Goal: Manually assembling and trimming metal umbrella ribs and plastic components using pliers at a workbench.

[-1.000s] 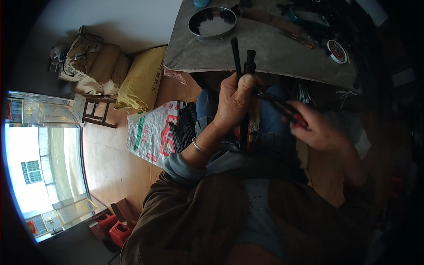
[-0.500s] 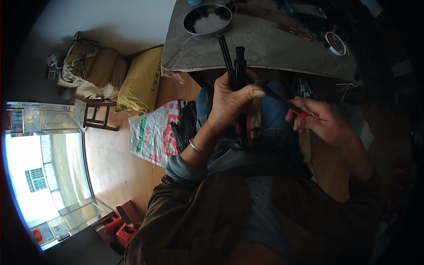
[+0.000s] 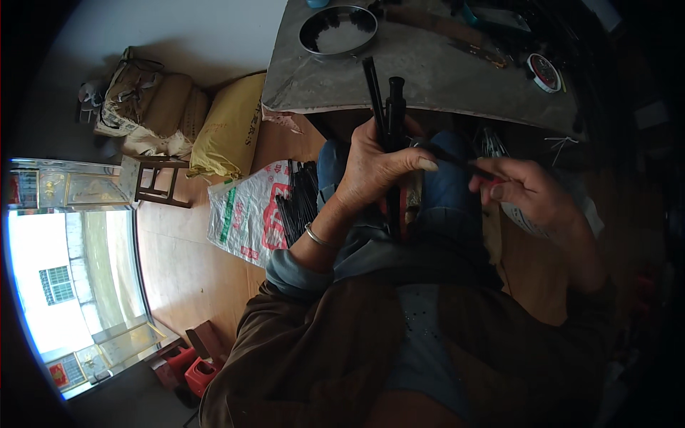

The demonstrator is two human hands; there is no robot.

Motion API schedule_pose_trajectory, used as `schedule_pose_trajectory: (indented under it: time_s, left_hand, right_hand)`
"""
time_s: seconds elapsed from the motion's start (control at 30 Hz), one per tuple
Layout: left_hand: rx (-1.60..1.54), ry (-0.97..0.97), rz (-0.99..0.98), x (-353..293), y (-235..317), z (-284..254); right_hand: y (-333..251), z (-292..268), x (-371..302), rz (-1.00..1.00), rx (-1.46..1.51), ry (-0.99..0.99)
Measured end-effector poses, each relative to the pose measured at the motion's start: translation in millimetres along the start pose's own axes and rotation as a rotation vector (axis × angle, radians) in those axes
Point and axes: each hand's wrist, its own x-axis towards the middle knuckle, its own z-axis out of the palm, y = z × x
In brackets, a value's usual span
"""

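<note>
My left hand (image 3: 371, 165) is closed around slim black rods (image 3: 374, 85) and a thicker black tube (image 3: 395, 96) with a wider top end. They stand nearly upright above my lap, and their lower part shows below the hand. My right hand (image 3: 531, 191), to the right, grips a dark, narrow tool (image 3: 451, 157) with a bit of red at the fingers. The tool points left, its far end close to my left thumb; its exact kind and whether it touches the tube I cannot tell.
A grey table (image 3: 428, 78) lies ahead, bearing a round metal bowl (image 3: 337, 31) and a round white-rimmed container (image 3: 544, 73). Left of my legs, many black rods (image 3: 300, 203) rest on a white printed sack (image 3: 246, 214). A yellow sack (image 3: 228, 135) and a wooden stool (image 3: 163, 180) stand farther left.
My left hand and the rods have shifted slightly right. My right hand has moved a little right too, still gripping the tool.
</note>
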Motion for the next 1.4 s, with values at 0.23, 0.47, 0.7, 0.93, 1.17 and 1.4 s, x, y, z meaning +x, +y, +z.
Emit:
schedule_pose_trajectory:
  time_s: [0.23, 0.47, 0.7, 0.93, 1.17, 1.4]
  left_hand:
    - [0.016, -0.053, 0.051, 2, 4, 7]
    - [0.067, -0.059, -0.025, 1, 3, 4]
    - [-0.002, -0.086, 0.138, 0, -5, -11]
    - [-0.100, -0.155, 0.161, 1, -13, -4]
    - [-0.040, -0.151, 0.088, 2, -7, -5]
    - [-0.111, -0.181, 0.074, 5, -11, -5]
  right_hand:
    - [57, 43, -9, 0.194, 1.193, -0.596]
    - [16, 28, -8, 0.447, 0.779, -0.518]
    - [-3, 29, -11, 0.053, -0.247, -0.019]
    - [50, 77, -18, 0.329, 1.598, -0.675]
    - [2, 44, -12, 0.222, 0.516, -0.284]
    - [-10, 43, -14, 0.255, 0.606, -0.303]
